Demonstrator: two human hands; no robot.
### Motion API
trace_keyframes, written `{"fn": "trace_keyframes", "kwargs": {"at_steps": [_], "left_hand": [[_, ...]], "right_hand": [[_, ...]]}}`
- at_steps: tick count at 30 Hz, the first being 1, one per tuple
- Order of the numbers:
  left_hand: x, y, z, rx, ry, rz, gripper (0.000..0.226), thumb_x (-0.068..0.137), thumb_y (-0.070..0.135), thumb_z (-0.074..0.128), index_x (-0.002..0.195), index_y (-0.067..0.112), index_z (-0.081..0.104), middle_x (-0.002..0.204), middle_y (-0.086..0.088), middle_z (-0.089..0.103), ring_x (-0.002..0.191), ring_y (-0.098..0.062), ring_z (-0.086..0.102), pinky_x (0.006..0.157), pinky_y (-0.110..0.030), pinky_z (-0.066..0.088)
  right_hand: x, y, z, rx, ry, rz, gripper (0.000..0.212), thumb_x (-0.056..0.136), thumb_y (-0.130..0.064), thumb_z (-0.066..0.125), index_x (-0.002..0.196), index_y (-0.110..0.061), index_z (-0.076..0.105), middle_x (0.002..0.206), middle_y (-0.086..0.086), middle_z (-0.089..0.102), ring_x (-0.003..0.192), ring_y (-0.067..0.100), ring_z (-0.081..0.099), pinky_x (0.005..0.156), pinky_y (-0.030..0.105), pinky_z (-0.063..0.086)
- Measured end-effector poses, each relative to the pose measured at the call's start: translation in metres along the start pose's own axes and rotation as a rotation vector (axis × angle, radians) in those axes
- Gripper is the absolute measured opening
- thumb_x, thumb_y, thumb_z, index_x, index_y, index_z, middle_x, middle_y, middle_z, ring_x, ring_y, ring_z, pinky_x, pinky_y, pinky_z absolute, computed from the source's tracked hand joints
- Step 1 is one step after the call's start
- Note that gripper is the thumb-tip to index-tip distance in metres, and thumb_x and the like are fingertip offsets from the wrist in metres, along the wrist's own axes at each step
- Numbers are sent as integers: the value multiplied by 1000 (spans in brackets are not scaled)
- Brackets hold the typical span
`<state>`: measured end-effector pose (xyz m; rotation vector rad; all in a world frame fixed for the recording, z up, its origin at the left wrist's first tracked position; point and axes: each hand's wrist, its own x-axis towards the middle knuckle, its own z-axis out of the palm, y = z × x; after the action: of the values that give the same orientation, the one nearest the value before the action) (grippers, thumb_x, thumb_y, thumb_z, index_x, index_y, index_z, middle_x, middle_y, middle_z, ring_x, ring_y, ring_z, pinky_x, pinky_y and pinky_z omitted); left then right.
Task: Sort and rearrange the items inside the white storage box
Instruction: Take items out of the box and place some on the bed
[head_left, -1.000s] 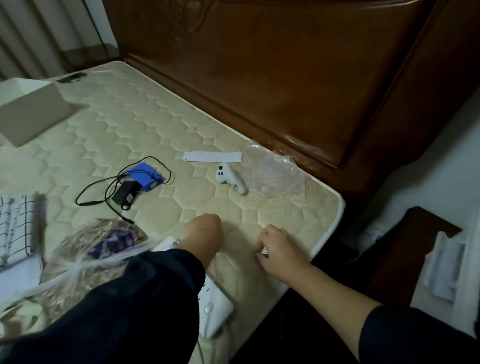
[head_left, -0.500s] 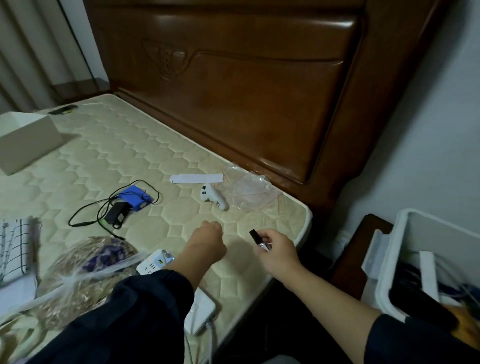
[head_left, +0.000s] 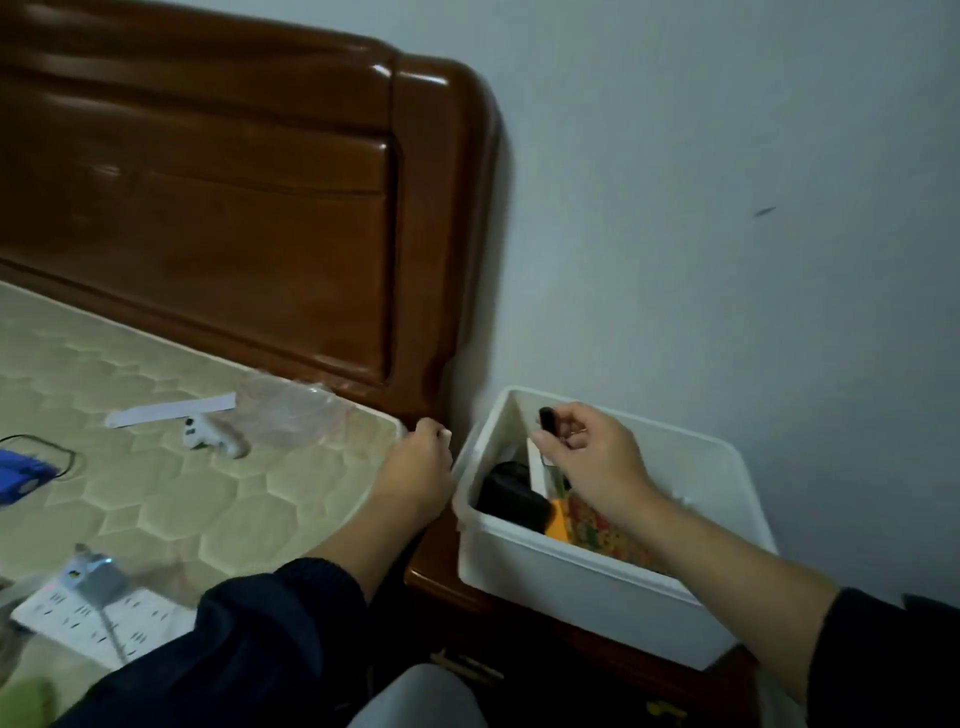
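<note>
Right hand (head_left: 592, 457) pinches a small black object (head_left: 546, 417) over the white storage box (head_left: 597, 587).
The box sits on a wooden nightstand (head_left: 441, 582) beside the mattress (head_left: 171, 499) and holds a black item (head_left: 511, 493), something yellow (head_left: 557, 522) and a patterned piece (head_left: 602, 530). Left hand (head_left: 418, 467), fingers curled, rests at the mattress corner touching the box's rim; what it holds, I cannot tell. On the mattress lie 1 white controller (head_left: 213, 436), a paper strip (head_left: 171, 409), a clear bag (head_left: 291, 410) and a power strip (head_left: 98, 613).

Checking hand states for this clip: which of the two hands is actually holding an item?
The right hand, over the white storage box, pinches a small black item; the left hand holds nothing visible.
</note>
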<state>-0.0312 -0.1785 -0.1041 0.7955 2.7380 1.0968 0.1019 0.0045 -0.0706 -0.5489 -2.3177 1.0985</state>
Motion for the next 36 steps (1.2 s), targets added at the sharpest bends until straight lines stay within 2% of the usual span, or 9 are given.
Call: {"fn": "trace_keyframes", "kwargs": {"at_steps": [3, 6, 9, 13, 17, 23, 28, 32, 36], "left_hand": [[-12, 57, 34, -111, 16, 155, 19, 109, 24, 49, 121, 12, 57, 110, -8, 65, 99, -27, 64, 83, -37, 49], [-27, 103, 74, -168, -87, 257, 16, 108, 27, 51, 116, 15, 57, 105, -3, 63, 90, -19, 62, 78, -32, 46], [-41, 132, 112, -192, -244, 278, 14, 105, 24, 58, 118, 17, 58, 109, -3, 62, 95, -17, 62, 85, -31, 49], [-49, 149, 148, -189, -343, 246, 17, 104, 23, 60, 119, 15, 60, 116, -4, 64, 105, -21, 63, 98, -38, 52], [-34, 147, 162, -204, -377, 155, 15, 103, 25, 63, 116, 16, 60, 107, -1, 66, 98, -16, 62, 92, -34, 55], [-13, 135, 175, -231, -476, 62, 23, 100, 30, 67, 120, 23, 62, 112, 2, 68, 104, -14, 64, 89, -29, 55], [0, 135, 183, -226, -489, 101, 20, 100, 26, 67, 119, 20, 64, 110, 0, 69, 101, -16, 64, 90, -32, 54], [13, 126, 187, -176, -527, 71, 19, 101, 25, 65, 118, 20, 65, 114, -4, 69, 105, -21, 65, 98, -42, 56], [21, 123, 196, -175, -583, 78, 24, 101, 27, 66, 123, 19, 66, 122, -6, 68, 109, -22, 64, 95, -37, 55]], "right_hand": [[-17, 30, -69, -101, 98, 39, 17, 91, -28, 80, 106, -28, 73, 91, -15, 71, 81, -8, 64, 65, 3, 46], [-37, 54, -126, -189, 172, 100, 20, 91, -23, 81, 109, -27, 73, 92, -15, 72, 82, -4, 66, 67, 5, 47], [-54, 75, -162, -237, 216, 148, 22, 90, -21, 82, 110, -26, 74, 94, -11, 73, 87, 0, 67, 74, 11, 51], [-62, 101, -184, -300, 248, 189, 23, 88, -18, 83, 110, -22, 77, 96, -10, 74, 86, -3, 67, 73, 5, 49], [-46, 116, -181, -320, 251, 184, 22, 86, -17, 85, 107, -20, 78, 104, -2, 71, 90, 10, 72, 86, 28, 60], [-7, 133, -156, -698, -65, 120, 22, 89, -30, 79, 111, -26, 76, 104, -9, 72, 96, 12, 68, 89, 34, 58], [26, 141, -137, -1192, -304, 100, 19, 94, -37, 69, 112, -32, 75, 108, -7, 73, 115, 22, 59, 109, 37, 43], [45, 150, -124, -1478, -446, 67, 17, 95, -32, 67, 110, -28, 74, 107, -4, 73, 109, 19, 62, 115, 36, 33], [53, 166, -113, -1575, -518, 55, 11, 93, -26, 67, 104, -27, 71, 105, -3, 71, 110, 21, 60, 113, 38, 30]]}}
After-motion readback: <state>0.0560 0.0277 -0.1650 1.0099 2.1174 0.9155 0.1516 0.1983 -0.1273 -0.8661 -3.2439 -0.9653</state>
